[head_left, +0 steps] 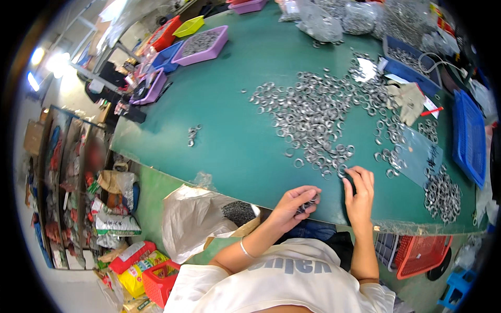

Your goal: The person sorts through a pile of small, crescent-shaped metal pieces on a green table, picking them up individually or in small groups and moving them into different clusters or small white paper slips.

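Metal rings (313, 117), small grey, loose in a wide pile mid-tabletop (229, 141), reaching the near edge by the hands. Left hand (296, 207): grip curled closed around a few rings, just over the tabletop edge. Right hand (359, 195): at the pile's near end, fingers bent, thumb and index by one ring; cannot tell if the grip pinches it. Smaller ring heap (442, 198) at right, tiny cluster (193, 135) well apart at left. Pale glove (408, 101) and red pen (431, 111) right of the pile; upright blue basket (468, 138) beyond. Lilac tray (203, 59) at far left, filled with grey parts. Open sack (188, 221) below the near edge, left.
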The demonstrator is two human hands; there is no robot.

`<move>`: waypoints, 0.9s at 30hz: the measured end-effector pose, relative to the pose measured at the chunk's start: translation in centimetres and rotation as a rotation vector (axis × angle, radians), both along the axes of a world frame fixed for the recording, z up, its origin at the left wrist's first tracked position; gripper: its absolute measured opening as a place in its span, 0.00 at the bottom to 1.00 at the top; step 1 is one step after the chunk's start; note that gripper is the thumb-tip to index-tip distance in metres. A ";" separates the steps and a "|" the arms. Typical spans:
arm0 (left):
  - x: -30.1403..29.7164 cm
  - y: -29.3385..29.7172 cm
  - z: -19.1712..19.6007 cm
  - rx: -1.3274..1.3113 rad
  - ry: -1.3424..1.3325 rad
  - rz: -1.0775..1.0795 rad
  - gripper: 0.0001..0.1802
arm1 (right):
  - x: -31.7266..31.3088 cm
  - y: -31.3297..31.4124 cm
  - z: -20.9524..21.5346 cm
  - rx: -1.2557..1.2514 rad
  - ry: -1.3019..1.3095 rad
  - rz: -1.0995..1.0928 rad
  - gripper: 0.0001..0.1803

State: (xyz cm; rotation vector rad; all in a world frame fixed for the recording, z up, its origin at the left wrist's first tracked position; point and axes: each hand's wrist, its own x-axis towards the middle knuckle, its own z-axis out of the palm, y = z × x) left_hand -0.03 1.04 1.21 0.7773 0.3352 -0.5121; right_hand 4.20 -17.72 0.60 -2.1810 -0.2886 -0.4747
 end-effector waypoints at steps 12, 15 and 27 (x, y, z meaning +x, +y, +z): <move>7.4 14.2 -0.9 1.067 -0.322 0.591 0.09 | -0.4 -0.6 0.3 0.048 0.007 0.002 0.09; 9.1 22.9 -3.1 1.862 -0.552 0.645 0.11 | -0.1 -1.5 1.3 0.085 0.038 0.088 0.07; 12.1 30.4 -5.4 2.413 -0.690 0.557 0.07 | 13.0 -21.8 2.6 -0.263 0.020 -0.349 0.08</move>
